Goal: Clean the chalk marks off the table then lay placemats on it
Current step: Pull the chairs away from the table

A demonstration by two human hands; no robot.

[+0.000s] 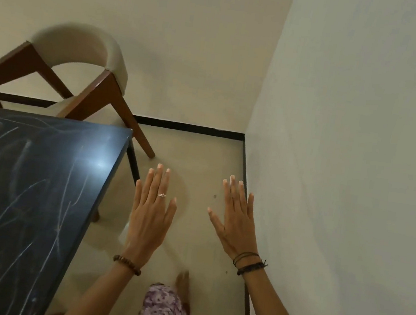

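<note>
Grip: none. Left hand (150,216) and right hand (236,224), lower centre of the frame, both flat with fingers straight and spread, backs to the camera, holding nothing, touching nothing; held out over the floor (201,161), likely a starting pose before work begins.

Table (26,186): dark top, fills the left and lower left of the frame, just left of the left hand and apart from it. Chalk marks (62,207): pale scribbled strokes across most of the visible top; none wiped, so cleaning is judged not yet begun.

Cloth, placemats: not in view.

Chair (82,61): upper left, cream curved back, brown wooden frame, drawn up at the table's far edge.

Walls (348,149): pale, meeting right of centre, with a black skirting line at the floor.

Worn items: ring on the left hand, bead bracelet on the left wrist, dark cords on the right wrist.
</note>
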